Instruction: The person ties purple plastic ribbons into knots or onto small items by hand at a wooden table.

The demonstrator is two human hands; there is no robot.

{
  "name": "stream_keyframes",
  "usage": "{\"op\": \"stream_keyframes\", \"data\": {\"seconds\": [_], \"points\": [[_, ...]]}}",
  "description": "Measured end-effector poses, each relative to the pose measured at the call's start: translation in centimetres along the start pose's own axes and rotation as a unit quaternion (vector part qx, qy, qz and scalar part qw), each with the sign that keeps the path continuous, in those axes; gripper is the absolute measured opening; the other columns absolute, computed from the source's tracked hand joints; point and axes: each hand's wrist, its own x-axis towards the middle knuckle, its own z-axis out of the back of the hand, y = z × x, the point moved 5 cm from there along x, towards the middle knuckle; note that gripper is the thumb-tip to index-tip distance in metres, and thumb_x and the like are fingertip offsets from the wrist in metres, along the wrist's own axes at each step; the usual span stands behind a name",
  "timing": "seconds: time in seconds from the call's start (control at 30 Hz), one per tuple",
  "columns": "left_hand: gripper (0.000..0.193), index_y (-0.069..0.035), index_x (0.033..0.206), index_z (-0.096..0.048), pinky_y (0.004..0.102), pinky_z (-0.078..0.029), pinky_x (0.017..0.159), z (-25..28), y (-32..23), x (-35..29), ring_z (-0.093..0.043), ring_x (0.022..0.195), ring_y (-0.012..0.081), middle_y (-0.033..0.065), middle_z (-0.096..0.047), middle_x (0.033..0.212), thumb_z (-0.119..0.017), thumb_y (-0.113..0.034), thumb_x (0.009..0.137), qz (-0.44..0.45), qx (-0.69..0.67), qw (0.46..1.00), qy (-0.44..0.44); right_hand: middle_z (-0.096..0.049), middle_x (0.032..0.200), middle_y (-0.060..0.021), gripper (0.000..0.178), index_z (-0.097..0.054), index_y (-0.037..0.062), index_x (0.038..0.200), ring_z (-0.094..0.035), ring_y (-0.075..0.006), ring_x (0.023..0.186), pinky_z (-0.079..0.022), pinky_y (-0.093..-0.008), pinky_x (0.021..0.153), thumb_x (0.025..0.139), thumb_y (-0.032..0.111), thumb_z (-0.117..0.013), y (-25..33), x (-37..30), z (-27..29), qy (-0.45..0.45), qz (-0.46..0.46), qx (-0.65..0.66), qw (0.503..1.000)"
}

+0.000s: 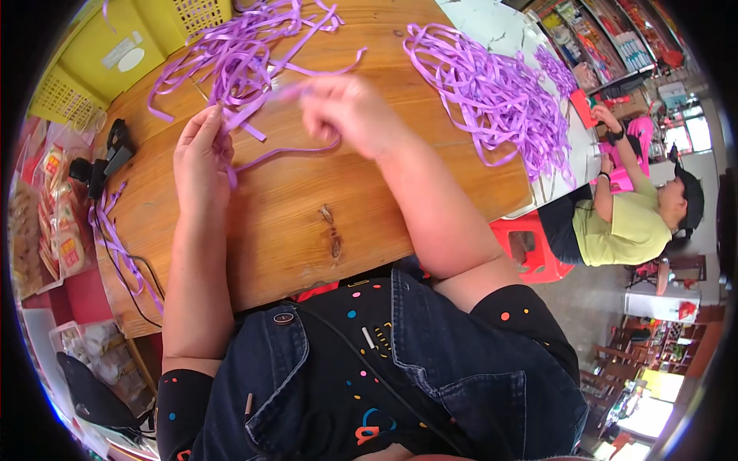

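My left hand (pixel 201 150) is closed in a pinch on a purple ribbon (pixel 280 150), over the left part of the wooden table. One end of the ribbon hangs just below those fingers, and a length of it curves rightward across the wood. To the right, my right hand (pixel 347 114) is raised and smeared by motion, its thumb and forefinger pinched on a blurred stretch of purple ribbon drawn out between the hands. Just beyond both hands lies a loose heap of purple ribbons (pixel 238 54). How the held strip is looped or joined cannot be made out.
The wooden table (pixel 307 230) meets a white marbled table (pixel 480 23). A bigger pile of purple ribbons (pixel 500 100) lies at the right. A yellow crate (pixel 146 46) stands far left, near a black strapped device (pixel 108 161). Another person (pixel 626 223) sits at the right.
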Motion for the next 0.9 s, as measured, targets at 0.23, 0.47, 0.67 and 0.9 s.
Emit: {"op": "stream_keyframes", "data": {"seconds": [0.23,0.47,0.67,0.9], "points": [[0.014,-0.004,0.096,-0.06,0.017,-0.038,0.055,-2.1,0.1,-1.2,-0.05,0.061,0.0047,-0.0012,-0.058,0.074,-0.057,-0.013,0.085,-0.08,0.118,0.99,0.024,-0.058,0.085,-0.01,0.018,-0.057,-0.0036,0.092,-0.056,-0.0251,0.077,-0.046,-0.034,0.07,0.075,-0.001,-0.053,6.3,-7.5,11.8,-0.701,0.413,-0.374,0.445],[0.014,-0.005,0.096,-0.06,0.0176,-0.038,0.054,-2.5,2.2,-2.1,-0.049,0.059,0.0047,-0.0006,-0.056,0.073,-0.055,-0.013,0.086,0.043,0.185,0.976,0.11,-0.06,0.1,-0.016,0.024,-0.063,0.0038,0.097,-0.054,-0.0322,0.096,-0.042,-0.0386,0.086,0.073,0.008,-0.06,-0.3,0.7,3.9,-0.271,0.281,-0.541,0.745],[0.018,0.0,0.096,-0.06,0.0222,-0.042,0.056,-3.3,3.5,-2.6,-0.05,0.061,0.0079,0.0004,-0.056,0.072,-0.055,-0.015,0.087,-0.008,0.294,0.939,0.181,-0.06,0.101,-0.0171,0.027,-0.063,0.0041,0.1,-0.053,-0.0336,0.098,-0.042,-0.04,0.087,0.074,0.013,-0.061,-1.5,1.3,7.1,-0.322,0.21,-0.555,0.738],[0.019,0.001,0.094,-0.061,0.0242,-0.043,0.06,-4.2,2.8,-3.3,-0.051,0.066,0.0075,0.0005,-0.058,0.073,-0.055,-0.015,0.086,-0.112,0.413,0.877,0.22,-0.059,0.094,-0.0157,0.024,-0.061,0.0025,0.098,-0.054,-0.0318,0.091,-0.043,-0.0387,0.081,0.074,0.008,-0.06,-1.3,1.8,4.9,-0.312,0.258,-0.589,0.699]]}}
